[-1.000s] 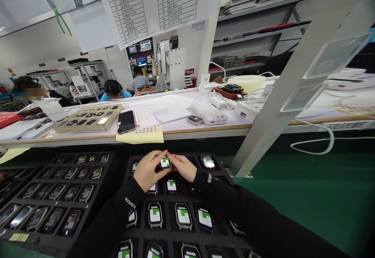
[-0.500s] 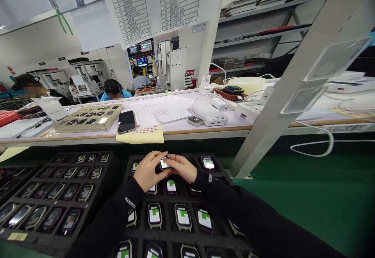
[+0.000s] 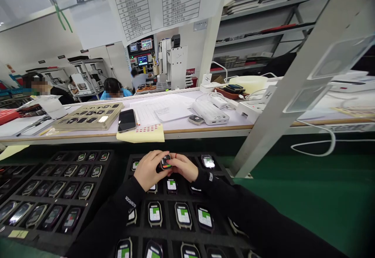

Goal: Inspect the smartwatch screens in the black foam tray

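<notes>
Black-faced, the smartwatch point(image 3: 164, 163) lies between both hands over the foam tray point(image 3: 166, 197), just right of the left hand point(image 3: 150, 171) clasping it, long axis apparently pointing forward, while the right hand point(image 3: 184, 167), equally near, touches its screen, grip unclear.

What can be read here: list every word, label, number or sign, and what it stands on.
"H", apparently: left white card and right white card.
"GOARCOS", roughly, as it is blurred: left sleeve.
Too blurred to read: right sleeve, hanging chart, yellow label.
Too small to read: held watch, printed sheet.
</notes>
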`<state>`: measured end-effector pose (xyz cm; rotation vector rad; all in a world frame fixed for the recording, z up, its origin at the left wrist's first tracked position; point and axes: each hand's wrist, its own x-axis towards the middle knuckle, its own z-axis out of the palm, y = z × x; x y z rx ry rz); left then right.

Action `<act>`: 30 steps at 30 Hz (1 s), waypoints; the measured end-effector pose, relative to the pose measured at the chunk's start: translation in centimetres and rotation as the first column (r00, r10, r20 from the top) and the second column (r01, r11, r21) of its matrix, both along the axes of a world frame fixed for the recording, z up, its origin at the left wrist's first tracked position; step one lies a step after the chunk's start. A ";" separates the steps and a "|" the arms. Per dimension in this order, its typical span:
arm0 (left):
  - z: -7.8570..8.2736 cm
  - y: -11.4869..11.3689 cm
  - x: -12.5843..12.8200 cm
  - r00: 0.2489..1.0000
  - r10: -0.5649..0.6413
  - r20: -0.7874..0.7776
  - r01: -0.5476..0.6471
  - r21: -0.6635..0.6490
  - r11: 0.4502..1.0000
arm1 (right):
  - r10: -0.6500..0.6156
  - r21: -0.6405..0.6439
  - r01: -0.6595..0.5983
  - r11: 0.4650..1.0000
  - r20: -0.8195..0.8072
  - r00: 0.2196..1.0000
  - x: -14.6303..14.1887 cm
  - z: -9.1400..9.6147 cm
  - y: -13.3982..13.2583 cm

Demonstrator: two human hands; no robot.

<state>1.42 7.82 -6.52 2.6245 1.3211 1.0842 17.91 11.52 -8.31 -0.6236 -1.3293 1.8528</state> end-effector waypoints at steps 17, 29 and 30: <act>-1.4 1.1 -1.2 0.988 -0.046 0.149 0.091 -0.307 0.948 | -0.026 0.098 0.008 0.995 0.181 0.983 0.0 -1.9 1.0; -2.8 1.6 -7.5 0.692 0.359 0.626 -0.034 -0.469 0.883 | -0.482 0.662 -0.076 0.746 0.615 0.624 1.7 -1.9 2.0; -3.4 1.8 -8.0 0.683 0.382 0.623 -0.048 -0.483 0.874 | -0.508 0.690 -0.113 0.715 0.623 0.595 1.6 -2.0 1.8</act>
